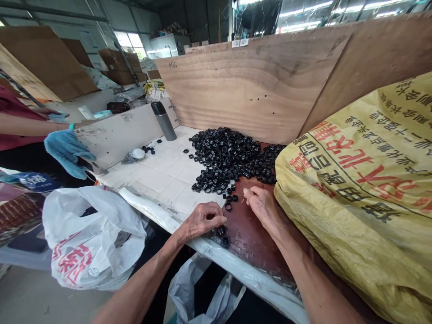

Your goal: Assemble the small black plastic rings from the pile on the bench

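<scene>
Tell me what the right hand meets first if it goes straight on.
The right hand would probably meet the heap of black rings first, though depth is hard to judge.

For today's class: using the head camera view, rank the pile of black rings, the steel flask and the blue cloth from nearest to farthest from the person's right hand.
From the right hand:
1. Pile of black rings: just ahead, on the tiled bench.
2. Steel flask: farther left, upright by the white panel.
3. Blue cloth: far left, below a co-worker's arm.
</scene>
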Action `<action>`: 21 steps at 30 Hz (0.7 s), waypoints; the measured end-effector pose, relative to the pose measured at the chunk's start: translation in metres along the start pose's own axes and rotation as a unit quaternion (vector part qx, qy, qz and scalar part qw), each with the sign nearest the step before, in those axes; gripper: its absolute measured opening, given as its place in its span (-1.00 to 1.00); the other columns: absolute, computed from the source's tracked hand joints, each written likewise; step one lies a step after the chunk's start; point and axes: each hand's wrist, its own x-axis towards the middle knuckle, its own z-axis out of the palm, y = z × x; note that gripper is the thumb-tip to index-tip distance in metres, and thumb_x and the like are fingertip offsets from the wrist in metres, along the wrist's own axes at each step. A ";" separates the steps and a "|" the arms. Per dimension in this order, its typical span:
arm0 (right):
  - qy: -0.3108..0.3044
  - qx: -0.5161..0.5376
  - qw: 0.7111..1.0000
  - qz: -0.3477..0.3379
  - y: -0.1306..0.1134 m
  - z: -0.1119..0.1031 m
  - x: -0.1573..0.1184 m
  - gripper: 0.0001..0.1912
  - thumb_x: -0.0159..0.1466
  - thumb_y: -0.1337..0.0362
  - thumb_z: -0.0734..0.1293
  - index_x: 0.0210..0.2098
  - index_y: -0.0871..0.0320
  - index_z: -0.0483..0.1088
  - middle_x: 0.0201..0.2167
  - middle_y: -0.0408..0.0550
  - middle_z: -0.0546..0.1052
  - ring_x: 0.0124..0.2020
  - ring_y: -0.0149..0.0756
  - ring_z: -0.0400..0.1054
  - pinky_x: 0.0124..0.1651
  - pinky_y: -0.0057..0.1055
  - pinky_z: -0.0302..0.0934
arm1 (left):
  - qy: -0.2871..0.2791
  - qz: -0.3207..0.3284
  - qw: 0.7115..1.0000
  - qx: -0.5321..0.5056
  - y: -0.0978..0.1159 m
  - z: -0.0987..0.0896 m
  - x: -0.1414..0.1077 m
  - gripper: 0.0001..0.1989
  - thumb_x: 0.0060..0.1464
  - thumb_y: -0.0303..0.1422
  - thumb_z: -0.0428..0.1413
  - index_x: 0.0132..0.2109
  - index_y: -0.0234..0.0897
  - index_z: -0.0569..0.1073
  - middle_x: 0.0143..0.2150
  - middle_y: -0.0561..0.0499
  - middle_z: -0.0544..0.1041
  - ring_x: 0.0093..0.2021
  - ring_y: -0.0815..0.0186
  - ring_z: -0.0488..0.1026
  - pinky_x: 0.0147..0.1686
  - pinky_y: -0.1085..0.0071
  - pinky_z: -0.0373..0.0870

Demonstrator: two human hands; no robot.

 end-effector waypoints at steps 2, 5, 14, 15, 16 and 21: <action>0.003 -0.064 0.996 -0.061 0.013 -0.007 0.011 -0.92 0.08 0.27 0.32 -0.52 0.14 0.38 -0.61 -0.18 0.43 -0.58 -0.37 0.30 -0.51 -0.47 0.18 | 0.019 -0.035 0.999 0.008 0.000 0.000 0.004 -0.72 0.16 -0.20 0.14 -0.38 -0.33 0.50 -0.40 0.00 0.49 -0.42 0.35 0.41 -0.40 0.45 0.30; -0.028 -0.086 0.990 -0.112 0.019 -0.006 0.012 -0.79 0.01 0.42 0.32 -0.33 0.16 0.46 -0.42 -0.14 0.50 -0.38 -0.30 0.39 -0.29 -0.40 0.29 | 0.060 -0.053 0.996 0.041 -0.005 0.004 0.012 -0.73 0.10 -0.18 0.19 -0.15 -0.27 0.50 -0.43 0.08 0.47 -0.48 0.38 0.36 -0.48 0.47 0.25; -0.070 -0.222 0.949 -0.214 0.007 0.006 -0.007 -0.83 0.23 0.42 0.32 -0.17 0.17 0.46 -0.25 -0.01 0.45 -0.26 -0.25 0.39 -0.21 -0.40 0.24 | 0.123 -0.012 0.959 0.255 -0.013 0.024 0.029 -0.77 0.04 -0.32 0.23 -0.11 -0.22 0.52 -0.22 -0.01 0.49 -0.29 0.25 0.44 -0.24 0.34 0.35; -0.066 -0.222 0.949 -0.216 0.007 0.007 -0.007 -0.85 0.23 0.42 0.33 -0.19 0.17 0.45 -0.26 -0.02 0.46 -0.25 -0.25 0.40 -0.20 -0.40 0.24 | 0.127 -0.011 0.962 0.242 -0.013 0.023 0.028 -0.78 0.05 -0.34 0.21 -0.11 -0.23 0.52 -0.22 -0.01 0.49 -0.30 0.26 0.44 -0.25 0.35 0.35; -0.063 -0.214 0.950 -0.217 0.007 0.007 -0.007 -0.85 0.22 0.42 0.33 -0.20 0.17 0.45 -0.26 -0.01 0.47 -0.25 -0.24 0.40 -0.19 -0.39 0.25 | 0.131 -0.009 0.965 0.226 -0.014 0.022 0.026 -0.78 0.06 -0.36 0.20 -0.10 -0.23 0.52 -0.22 -0.01 0.49 -0.32 0.28 0.44 -0.26 0.36 0.35; -0.079 -0.092 0.968 -0.220 -0.006 0.007 -0.010 -0.73 0.20 0.50 0.30 -0.13 0.17 0.46 -0.18 0.02 0.55 -0.15 -0.22 0.45 -0.05 -0.31 0.29 | 0.141 0.019 0.978 0.150 -0.016 0.017 0.019 -0.71 0.08 -0.45 0.13 -0.03 -0.22 0.52 -0.18 -0.02 0.49 -0.31 0.33 0.44 -0.28 0.39 0.37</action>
